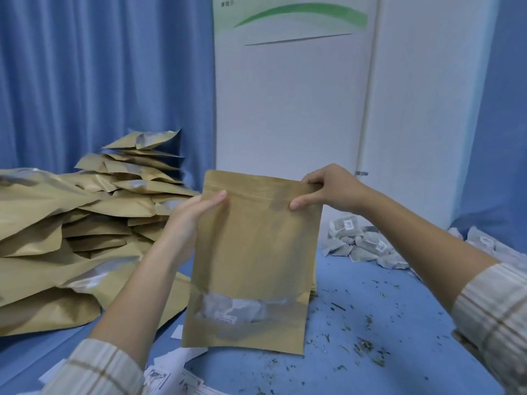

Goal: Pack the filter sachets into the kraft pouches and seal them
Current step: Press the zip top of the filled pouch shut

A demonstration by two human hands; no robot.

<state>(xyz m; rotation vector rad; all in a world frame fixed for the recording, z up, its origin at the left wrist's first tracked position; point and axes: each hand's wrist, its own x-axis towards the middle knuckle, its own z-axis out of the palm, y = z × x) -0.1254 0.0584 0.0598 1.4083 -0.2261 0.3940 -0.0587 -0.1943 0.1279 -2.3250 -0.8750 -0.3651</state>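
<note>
Both hands, left (189, 220) and right (328, 188), pinch the upright kraft pouch (256, 252), top edge up.

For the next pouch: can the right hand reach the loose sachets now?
Probably not at once. The right hand pinches the top of the pouch. The sachets lie just below it on the blue table, nothing between.

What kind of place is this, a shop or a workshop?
Probably a small hand-packing workroom. A heap of kraft pouches is piled on the blue-covered table, loose filter sachets lie at the right, and both hands hold one windowed pouch upright.
</note>
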